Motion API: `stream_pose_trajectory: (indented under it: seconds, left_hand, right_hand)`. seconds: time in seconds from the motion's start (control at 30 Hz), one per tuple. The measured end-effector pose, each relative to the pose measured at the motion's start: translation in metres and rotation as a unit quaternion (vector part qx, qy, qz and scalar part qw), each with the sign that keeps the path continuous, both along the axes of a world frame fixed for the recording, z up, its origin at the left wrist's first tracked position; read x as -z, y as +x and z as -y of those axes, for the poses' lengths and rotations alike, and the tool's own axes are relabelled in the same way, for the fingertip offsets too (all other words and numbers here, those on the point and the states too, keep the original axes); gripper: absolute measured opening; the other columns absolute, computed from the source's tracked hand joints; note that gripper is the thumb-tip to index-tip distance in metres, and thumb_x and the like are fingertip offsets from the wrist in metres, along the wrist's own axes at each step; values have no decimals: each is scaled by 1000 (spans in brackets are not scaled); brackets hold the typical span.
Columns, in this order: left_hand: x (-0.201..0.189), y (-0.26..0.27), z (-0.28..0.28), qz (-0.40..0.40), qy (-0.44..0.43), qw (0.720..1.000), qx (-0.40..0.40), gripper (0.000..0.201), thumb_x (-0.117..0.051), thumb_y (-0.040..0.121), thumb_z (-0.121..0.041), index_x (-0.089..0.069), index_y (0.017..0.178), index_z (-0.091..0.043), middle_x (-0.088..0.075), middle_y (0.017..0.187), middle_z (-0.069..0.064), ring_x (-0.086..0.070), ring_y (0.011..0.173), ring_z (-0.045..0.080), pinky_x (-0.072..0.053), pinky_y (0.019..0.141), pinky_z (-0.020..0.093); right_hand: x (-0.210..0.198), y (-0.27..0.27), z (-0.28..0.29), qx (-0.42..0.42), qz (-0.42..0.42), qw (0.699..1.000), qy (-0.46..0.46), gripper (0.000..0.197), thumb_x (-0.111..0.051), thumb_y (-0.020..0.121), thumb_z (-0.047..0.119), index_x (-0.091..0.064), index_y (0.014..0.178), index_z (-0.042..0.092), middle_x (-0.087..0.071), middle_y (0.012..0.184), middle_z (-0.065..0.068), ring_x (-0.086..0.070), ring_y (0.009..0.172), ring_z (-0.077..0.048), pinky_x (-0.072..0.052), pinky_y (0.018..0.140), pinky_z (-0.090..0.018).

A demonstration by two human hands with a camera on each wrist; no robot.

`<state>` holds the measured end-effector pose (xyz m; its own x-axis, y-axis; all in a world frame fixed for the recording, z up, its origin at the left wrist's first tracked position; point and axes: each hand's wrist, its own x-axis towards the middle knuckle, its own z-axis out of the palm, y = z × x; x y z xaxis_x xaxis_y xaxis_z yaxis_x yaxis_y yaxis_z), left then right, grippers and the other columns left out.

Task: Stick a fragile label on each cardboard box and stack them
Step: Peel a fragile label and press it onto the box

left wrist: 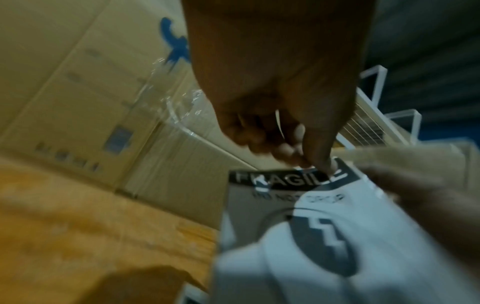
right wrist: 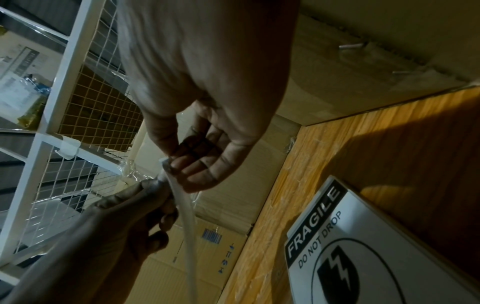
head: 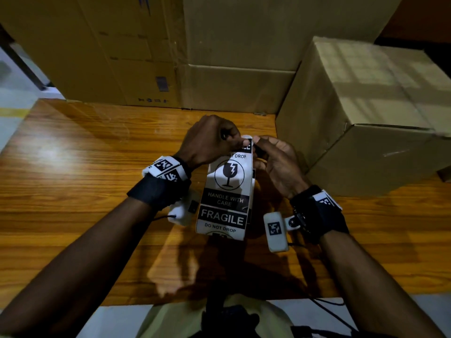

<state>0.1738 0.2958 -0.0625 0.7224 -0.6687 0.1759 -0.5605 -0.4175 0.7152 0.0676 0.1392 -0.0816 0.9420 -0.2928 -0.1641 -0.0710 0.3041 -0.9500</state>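
Observation:
A white strip of fragile labels (head: 225, 191) hangs upright above the wooden table (head: 85, 179), printed with a broken glass, "HANDLE WITH CARE" and "FRAGILE". My left hand (head: 240, 142) pinches its top end from the left. My right hand (head: 256, 145) pinches the same top end from the right, fingertips close together. The left wrist view has the left thumb and fingers (left wrist: 322, 162) on the strip's black band (left wrist: 285, 179). Edge-on in the right wrist view, the strip (right wrist: 187, 216) runs down from the right hand (right wrist: 179, 164). A closed cardboard box (head: 366, 113) stands at the right.
Large cardboard boxes (head: 219, 45) form a wall along the table's far edge. A white wire-mesh rack (right wrist: 78, 123) stands behind them. Another fragile label (right wrist: 350, 257) shows low in the right wrist view. The table's left half (head: 73, 154) is bare wood; its near edge (head: 170, 303) is close to my body.

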Motion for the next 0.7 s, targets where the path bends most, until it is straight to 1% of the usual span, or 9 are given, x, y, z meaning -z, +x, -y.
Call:
stream_pose_trajectory:
  seconds: [0.03,0.1,0.13,0.2,0.23,0.3,0.43,0.57,0.7]
  left_hand:
    - [1,-2,0,-56,-32,998,24,32,-69,87,-47,-75,75,-18,-73,75,-5,-69,70,12,-56,64,38]
    - [1,-8,0,-120,-88,988,41,38,-63,96,-35,-75,77,-5,-74,74,8,-68,64,14,-51,59,26]
    - [-1,-12,0,-139,-102,984,37,40,-62,97,-33,-75,77,0,-73,72,13,-66,60,16,-47,55,20]
    - [-4,-18,0,-165,-104,980,25,41,-66,94,-34,-74,77,3,-71,70,18,-63,57,22,-43,49,15]
    - [-5,-19,0,-174,-97,980,20,39,-69,92,-33,-74,78,3,-71,71,18,-63,58,24,-43,48,16]
    - [-7,-20,-3,-194,-84,977,14,32,-72,89,-28,-74,81,3,-73,74,16,-64,60,19,-44,48,16]
    - [-9,-22,-7,-232,-65,971,-5,20,-70,90,-18,-75,86,1,-74,74,10,-62,56,11,-44,47,20]
    - [-10,-27,-13,-253,-71,965,-27,20,-68,91,-12,-74,88,6,-73,74,12,-60,54,8,-42,45,16]
    - [-8,-30,-22,-258,-81,961,-51,18,-65,92,-8,-71,89,9,-69,72,9,-61,54,4,-42,45,13]
  right_hand:
    - [-1,-1,-1,-2,0,1000,-5,18,-58,98,13,-67,99,-3,-62,92,-15,-62,73,-12,-52,59,-23]
    - [-3,-3,-4,-8,2,1000,-13,13,-58,98,9,-66,92,1,-64,88,-13,-62,72,-12,-51,57,-21]
    - [-3,-4,-5,-12,5,1000,-16,12,-58,98,9,-65,90,3,-65,87,-12,-62,71,-11,-49,56,-20]
    - [-4,-6,-7,-16,8,1000,-17,11,-59,97,10,-65,90,3,-65,84,-9,-62,70,-10,-47,53,-17]
    - [-4,-7,-8,-15,8,1000,-18,10,-60,97,10,-65,93,1,-65,83,-8,-61,69,-10,-46,53,-17]
    - [-4,-7,-8,-14,2,1000,-16,10,-60,96,8,-65,98,-2,-66,82,-6,-62,68,-9,-47,53,-17]
    - [-4,-10,-9,-24,-4,999,-20,8,-60,96,6,-66,91,5,-67,80,-6,-64,68,-13,-50,56,-20]
    - [-1,-10,-7,-11,-15,999,-30,8,-60,96,5,-65,89,4,-67,72,-4,-63,64,-13,-50,53,-20]
    - [12,-2,3,39,-70,993,-89,7,-64,92,5,-66,86,4,-66,74,-11,-60,64,-18,-50,58,-31]
